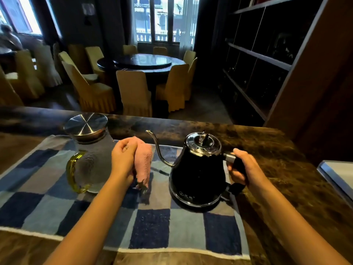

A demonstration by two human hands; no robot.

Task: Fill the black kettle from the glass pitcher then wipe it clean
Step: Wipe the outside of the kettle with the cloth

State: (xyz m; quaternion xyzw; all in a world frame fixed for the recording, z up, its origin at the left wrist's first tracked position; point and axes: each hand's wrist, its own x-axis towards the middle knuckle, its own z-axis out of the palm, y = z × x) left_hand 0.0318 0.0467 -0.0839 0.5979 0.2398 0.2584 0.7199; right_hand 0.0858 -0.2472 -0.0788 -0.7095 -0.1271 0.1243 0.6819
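right hand [241, 170] grips the black kettle [196, 175] handle, left hand [122, 159] clutches the pink cloth [143, 161] — careless wiping could snag the thin spout [158, 148] — tipping water out.

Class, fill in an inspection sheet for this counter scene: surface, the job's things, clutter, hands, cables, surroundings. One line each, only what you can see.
Surface: dark marbled counter with a blue checked cloth spread over it.
Job's things: black kettle upright on its base, lid on, thin spout pointing left; glass pitcher upright at left, metal lid on, yellow handle; pink rag.
Clutter: nothing seen.
Hands: left hand holds the pink rag, clear of the kettle; right hand grips the kettle's handle.
Cables: nothing seen.
Surroundings: round dining table with covered chairs beyond the counter, dark shelving at right, windows behind.
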